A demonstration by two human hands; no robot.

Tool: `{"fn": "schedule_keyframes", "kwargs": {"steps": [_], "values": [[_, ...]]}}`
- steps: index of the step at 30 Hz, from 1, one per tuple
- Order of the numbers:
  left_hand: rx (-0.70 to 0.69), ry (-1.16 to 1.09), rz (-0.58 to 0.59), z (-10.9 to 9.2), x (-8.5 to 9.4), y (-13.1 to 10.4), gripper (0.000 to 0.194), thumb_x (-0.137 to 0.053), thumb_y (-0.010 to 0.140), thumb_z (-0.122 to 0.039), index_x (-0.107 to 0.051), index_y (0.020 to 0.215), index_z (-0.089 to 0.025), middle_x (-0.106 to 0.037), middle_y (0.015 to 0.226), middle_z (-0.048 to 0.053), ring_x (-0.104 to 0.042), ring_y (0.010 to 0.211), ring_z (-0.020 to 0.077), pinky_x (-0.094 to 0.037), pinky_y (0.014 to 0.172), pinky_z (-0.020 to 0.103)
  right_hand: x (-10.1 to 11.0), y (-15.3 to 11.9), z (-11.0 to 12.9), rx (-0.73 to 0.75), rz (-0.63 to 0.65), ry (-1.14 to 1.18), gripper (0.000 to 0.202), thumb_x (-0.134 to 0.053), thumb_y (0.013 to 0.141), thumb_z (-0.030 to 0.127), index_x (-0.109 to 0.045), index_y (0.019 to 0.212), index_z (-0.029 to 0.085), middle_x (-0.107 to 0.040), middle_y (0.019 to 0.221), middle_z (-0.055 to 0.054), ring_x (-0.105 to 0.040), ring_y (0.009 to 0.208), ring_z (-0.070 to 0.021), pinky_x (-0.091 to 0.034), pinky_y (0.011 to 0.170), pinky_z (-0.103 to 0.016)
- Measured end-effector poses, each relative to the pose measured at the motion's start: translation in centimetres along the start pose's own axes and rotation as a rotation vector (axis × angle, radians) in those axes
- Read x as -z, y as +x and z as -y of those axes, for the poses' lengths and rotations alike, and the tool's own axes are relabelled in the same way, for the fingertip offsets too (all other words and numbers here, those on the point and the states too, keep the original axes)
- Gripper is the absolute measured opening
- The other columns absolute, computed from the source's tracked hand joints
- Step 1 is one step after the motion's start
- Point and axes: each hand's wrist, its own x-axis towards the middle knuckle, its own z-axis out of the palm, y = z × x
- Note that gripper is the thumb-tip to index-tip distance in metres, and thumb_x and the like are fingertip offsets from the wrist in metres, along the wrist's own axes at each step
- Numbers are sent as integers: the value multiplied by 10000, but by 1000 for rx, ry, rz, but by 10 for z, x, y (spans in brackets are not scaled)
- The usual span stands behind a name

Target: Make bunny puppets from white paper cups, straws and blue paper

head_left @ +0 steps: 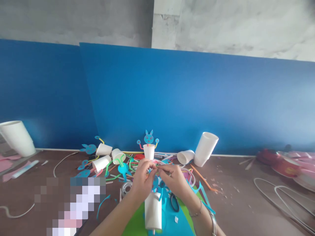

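My left hand (pixel 144 179) and my right hand (pixel 173 178) meet over the middle of the table. Both are closed in a pinch, fingertips almost touching; whatever lies between them is too small to make out. Just below them a white paper cup (pixel 153 213) lies on its side on blue paper (pixel 182 221), over a green sheet (pixel 135 221). Blue paper pieces (pixel 155 182) show between the cup and my hands. Behind my hands stands an upright cup (pixel 149 152) with a blue rabbit face (pixel 149 139) and two straw arms.
Several decorated cups (pixel 102 164) lie at the left among loose straws (pixel 203 178). A tape roll (pixel 126 188) sits by my left wrist; a dark scissors handle (pixel 174 202) is near my right. Stacked cups (pixel 206 149) stand right. A blue panel (pixel 197 101) closes off the back.
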Motion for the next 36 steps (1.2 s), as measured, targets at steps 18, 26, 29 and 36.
{"fn": "schedule_keyframes", "kwargs": {"steps": [18, 26, 29, 36], "values": [[202, 195, 453, -13, 14, 0, 386, -634, 788, -273, -587, 1172, -268, -657, 793, 8, -617, 749, 217, -418, 680, 280, 20, 4, -43, -243, 60, -844, 229, -512, 726, 24, -656, 596, 145, -696, 708, -136, -638, 743, -245, -400, 656, -286], [201, 301, 670, -21, 20, -7, 647, -644, 702, -183, -489, 1323, -282, -672, 824, 24, -632, 803, 261, -411, 621, 262, 19, -2, -38, -299, 155, -961, 182, -552, 753, 91, -717, 819, 125, -715, 951, -177, -655, 918, -297, -434, 744, -316], [276, 236, 586, -18, 29, 0, 698, -629, 685, -163, -466, 1354, -284, -637, 771, 5, -619, 728, 231, -399, 577, 243, 19, -2, -27, -276, 150, -943, 222, -510, 807, 141, -712, 897, 124, -706, 1003, -179, -640, 965, -296, -429, 765, -319], [373, 318, 616, -20, 62, 14, 731, -605, 720, -232, -382, 1416, -255, -614, 839, 13, -588, 746, 196, -387, 608, 236, -9, -6, -8, -122, 395, -778, 242, -541, 742, 115, -762, 783, 204, -762, 809, -60, -688, 786, -206, -442, 666, -241]]}}
